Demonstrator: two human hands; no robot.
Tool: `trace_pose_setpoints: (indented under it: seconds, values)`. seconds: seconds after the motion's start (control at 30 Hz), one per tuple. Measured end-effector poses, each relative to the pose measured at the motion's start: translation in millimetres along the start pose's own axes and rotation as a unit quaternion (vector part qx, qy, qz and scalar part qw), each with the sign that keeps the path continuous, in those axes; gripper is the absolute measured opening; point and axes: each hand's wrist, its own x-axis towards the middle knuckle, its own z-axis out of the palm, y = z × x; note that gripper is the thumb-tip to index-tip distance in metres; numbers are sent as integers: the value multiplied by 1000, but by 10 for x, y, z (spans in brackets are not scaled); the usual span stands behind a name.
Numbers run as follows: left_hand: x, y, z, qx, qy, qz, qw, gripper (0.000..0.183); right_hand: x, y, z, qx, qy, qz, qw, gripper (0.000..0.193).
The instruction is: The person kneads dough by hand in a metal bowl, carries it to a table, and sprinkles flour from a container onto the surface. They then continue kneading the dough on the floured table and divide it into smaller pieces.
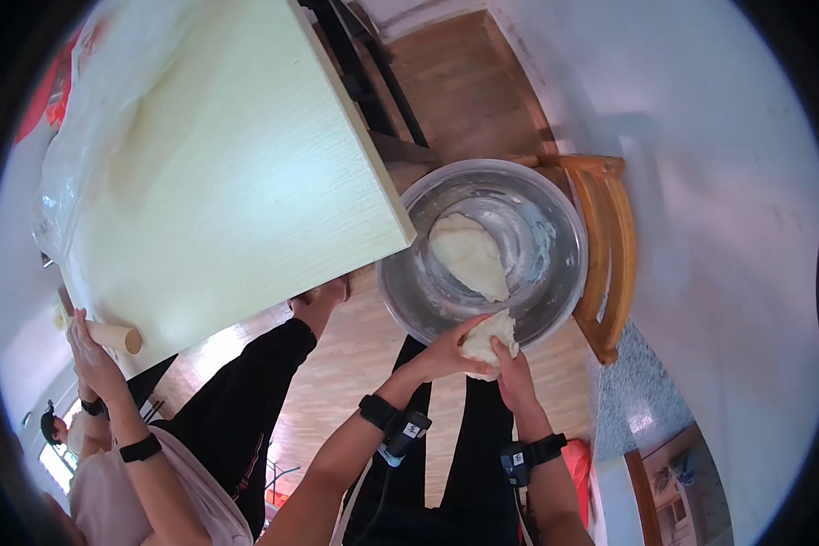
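Observation:
A pale lump of dough (490, 344) is held between my two hands above the near rim of a large metal basin (555, 300). My left hand (446, 355) grips its left side, and my right hand (513, 373) has its fingers pressed on the right side. The lump's upper edge looks torn and rough. Inside the basin lies a bigger piece of dough (467, 252), long and narrowing toward me. White residue streaks the basin's inner wall. Each of my wrists wears a black strap with a small box.
The basin rests on a wooden chair (614, 264) beside a white wall (701, 218). A pale table (237, 182) stands at the left, its corner close to the basin's rim. Another person's hands (91, 355) are near a wooden rolling pin (116, 338) at the table's edge. Clear plastic (82, 164) covers the far left.

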Motion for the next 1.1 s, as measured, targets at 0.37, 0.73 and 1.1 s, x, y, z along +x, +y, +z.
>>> trace_pose_setpoints:
  seconds: [0.37,0.73,1.1]
  values:
    - [-241,-216,180,-111,97,-30,989,80,-139,78,22,42,-56,-19,997,55]
    - [-427,-33,203,-91,95,58,990,76,-286,-167,64,-169,-73,-167,969,85]
    - [-628,109,111,26,211,193,958,73,-552,-379,146,-218,-140,-47,965,94]
